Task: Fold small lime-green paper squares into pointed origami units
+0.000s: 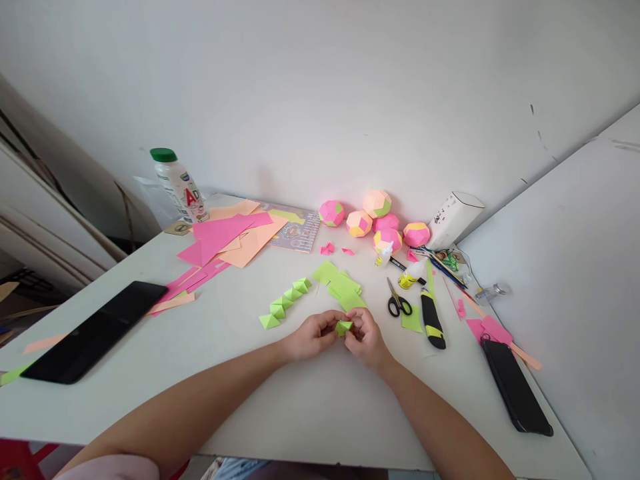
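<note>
My left hand (310, 337) and right hand (369, 340) together pinched a small folded green paper piece (343, 327) between their fingertips, over the white table (310, 413). To its left lay a slanting row of folded green units (278, 311); flat green sheets (345, 288) lay just beyond my hands, and black-handled scissors (395, 306) lay to the right, near a black-and-yellow cutter (431, 315).
</note>
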Available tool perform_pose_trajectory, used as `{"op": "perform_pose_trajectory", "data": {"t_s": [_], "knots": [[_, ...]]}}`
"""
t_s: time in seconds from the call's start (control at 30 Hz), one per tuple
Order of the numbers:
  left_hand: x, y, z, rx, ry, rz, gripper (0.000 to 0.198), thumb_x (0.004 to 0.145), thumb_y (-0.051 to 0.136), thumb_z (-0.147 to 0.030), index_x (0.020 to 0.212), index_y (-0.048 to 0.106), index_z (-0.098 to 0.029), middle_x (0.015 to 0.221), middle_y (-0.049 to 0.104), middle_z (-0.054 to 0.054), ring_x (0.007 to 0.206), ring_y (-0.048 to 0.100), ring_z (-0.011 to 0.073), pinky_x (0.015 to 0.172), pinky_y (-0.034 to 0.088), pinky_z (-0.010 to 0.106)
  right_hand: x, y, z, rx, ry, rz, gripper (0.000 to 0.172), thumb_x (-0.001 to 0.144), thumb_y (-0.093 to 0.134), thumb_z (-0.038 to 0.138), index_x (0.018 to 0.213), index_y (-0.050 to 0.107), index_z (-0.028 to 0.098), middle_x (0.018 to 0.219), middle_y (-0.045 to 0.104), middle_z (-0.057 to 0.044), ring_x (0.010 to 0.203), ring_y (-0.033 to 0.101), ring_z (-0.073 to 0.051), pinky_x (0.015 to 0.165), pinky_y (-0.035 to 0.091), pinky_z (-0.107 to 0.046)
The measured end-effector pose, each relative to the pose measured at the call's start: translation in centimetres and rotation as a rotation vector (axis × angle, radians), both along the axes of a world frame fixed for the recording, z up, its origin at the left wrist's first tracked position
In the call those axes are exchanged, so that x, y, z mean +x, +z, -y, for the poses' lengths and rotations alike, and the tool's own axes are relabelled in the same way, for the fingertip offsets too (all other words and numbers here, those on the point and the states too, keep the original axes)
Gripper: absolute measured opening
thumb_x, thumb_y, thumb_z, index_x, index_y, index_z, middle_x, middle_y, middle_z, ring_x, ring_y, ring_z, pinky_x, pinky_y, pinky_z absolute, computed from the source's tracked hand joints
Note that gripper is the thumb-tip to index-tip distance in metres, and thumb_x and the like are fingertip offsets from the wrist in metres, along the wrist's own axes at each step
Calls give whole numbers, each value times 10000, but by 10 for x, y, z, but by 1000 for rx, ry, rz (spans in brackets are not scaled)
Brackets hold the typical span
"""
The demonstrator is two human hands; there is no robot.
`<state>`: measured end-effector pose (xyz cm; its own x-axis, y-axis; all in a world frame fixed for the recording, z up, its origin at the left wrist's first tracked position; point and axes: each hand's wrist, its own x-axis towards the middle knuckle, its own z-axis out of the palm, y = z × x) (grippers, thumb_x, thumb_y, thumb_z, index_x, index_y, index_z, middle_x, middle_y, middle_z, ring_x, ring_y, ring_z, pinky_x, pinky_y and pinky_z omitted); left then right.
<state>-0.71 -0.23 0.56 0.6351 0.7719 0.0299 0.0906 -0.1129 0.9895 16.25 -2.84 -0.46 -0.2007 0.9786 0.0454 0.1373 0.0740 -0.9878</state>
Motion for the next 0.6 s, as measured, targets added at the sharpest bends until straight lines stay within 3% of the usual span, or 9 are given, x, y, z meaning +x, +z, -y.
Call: {"op": "perform_pose_trajectory", "data": {"t_s": [0.23,0.6], "knots": [[-1,2,0,-2,27,-13,308,778,526,-226,1078,535,-156,618,363,-54,569,340,99,539,322,229,1,0,0,-1,37,-25,297,712,532,119,963,407,217,722,562,32,504,428,-74,480,365,-193],[1,0,0,27,23,-24,303,790,495,-171,1091,528,-147,644,387,-43,584,346,92,538,328,219,1,-2,-1,23,38,1,323,707,533,110,995,429,212,784,587,6,533,470,-80,499,398,-200]]}}
